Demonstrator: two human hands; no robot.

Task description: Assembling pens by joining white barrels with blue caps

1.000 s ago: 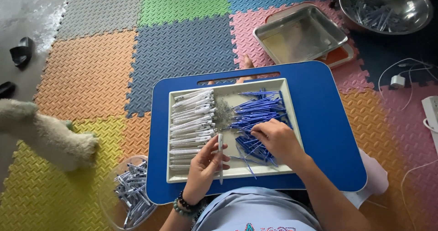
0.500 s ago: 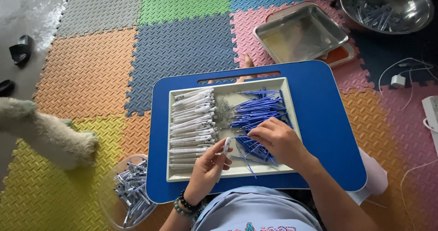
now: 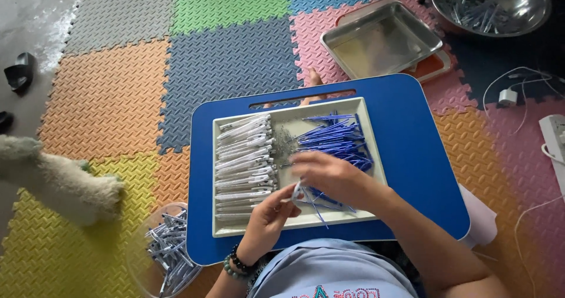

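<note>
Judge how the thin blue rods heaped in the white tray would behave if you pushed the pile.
The blue rods look thin and light, so they would probably scatter. Being round, they may roll, though the white tray has a raised rim.

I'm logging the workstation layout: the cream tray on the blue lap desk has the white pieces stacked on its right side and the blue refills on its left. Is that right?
Not quite: the sides are swapped. In the head view the white pieces lie on the left side of the cream tray and the blue refills on its right. The tray does sit on the blue lap desk.
</note>
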